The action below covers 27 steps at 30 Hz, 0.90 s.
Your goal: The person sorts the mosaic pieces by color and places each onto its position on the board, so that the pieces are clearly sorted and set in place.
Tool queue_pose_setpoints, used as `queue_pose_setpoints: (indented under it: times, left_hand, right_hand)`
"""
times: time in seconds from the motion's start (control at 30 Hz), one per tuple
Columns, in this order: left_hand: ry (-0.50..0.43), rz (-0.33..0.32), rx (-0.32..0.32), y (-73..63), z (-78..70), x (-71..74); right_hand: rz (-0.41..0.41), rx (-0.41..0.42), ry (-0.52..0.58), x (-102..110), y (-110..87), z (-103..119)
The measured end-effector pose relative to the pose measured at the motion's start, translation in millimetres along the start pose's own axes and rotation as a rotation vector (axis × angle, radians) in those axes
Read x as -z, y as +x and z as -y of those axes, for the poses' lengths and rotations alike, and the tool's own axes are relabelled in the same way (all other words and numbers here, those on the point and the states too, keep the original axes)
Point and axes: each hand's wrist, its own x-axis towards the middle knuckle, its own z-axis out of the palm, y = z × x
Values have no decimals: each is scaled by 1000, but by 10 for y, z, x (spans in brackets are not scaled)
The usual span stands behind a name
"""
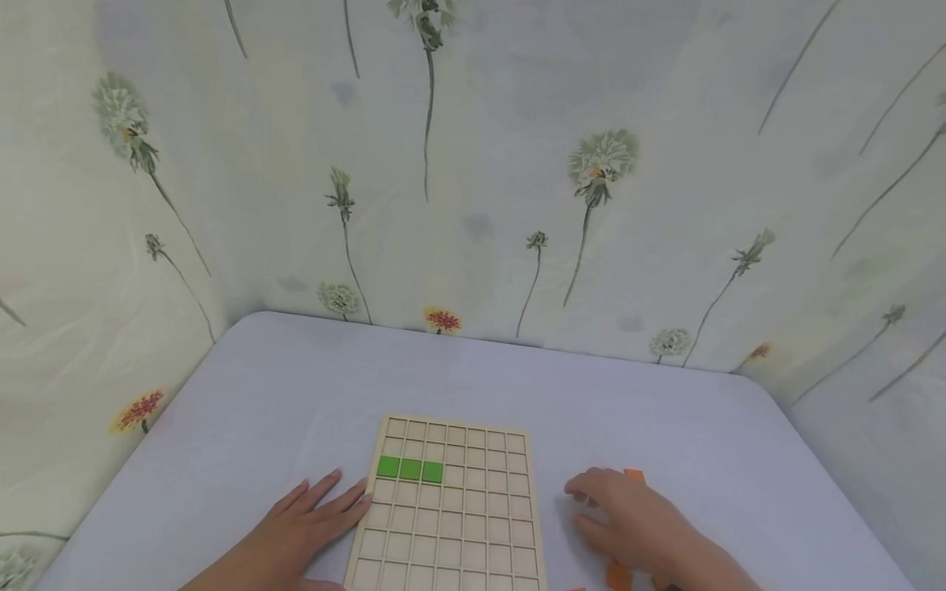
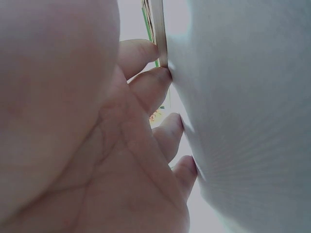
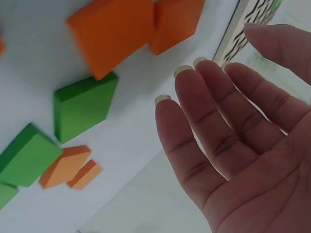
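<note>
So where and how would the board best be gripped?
Probably by its left and right edges, one hand coming in low from each side. The board lies flat on the table, so its raised side edges offer the hold. The left hand touches the left edge; the right hand is off to the right. Side grips also avoid the green tiles.

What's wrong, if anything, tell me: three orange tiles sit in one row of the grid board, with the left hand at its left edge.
Wrong colour: the head view shows three green tiles in one row of the grid board, with the left hand at its left edge.
</note>
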Motion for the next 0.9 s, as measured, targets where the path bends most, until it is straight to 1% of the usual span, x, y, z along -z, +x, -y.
queue_pose_setpoints:
  times: [0.07,0.17,0.27,0.37,0.43,0.53,0.6,0.67,0.77,0.9]
  left_hand:
    - [6,-1,-1,0,0,-1]
    - [16,-6,-10,-2,0,2]
    - [23,-9,-15,-3,2,3]
    - [29,-15,-19,-3,4,1]
    - [29,-18,-21,-3,6,-3]
    - [28,-22,-24,-2,11,-12]
    - [24,-21,-21,-4,14,-19]
    - [22,-29,-20,-9,23,-27]
    - [15,-36,-18,-14,41,-43]
    - [0,-43,-20,-15,57,-49]
  right_hand:
    - [17,-54,26,15,-43,-23]
    - [11,-90,50,30,-137,-65]
    - [24,-97,72,38,-253,-108]
    - [23,-66,54,27,-343,-155]
    - [18,-42,31,18,-362,-189]
    - [-3,-77,27,9,-366,-237]
    - [-14,-120,35,-3,-358,-266]
    - [-7,-188,63,-13,-353,-288]
    - [-1,-224,65,-37,-353,-328]
    - [-40,-185,43,-66,-393,-390]
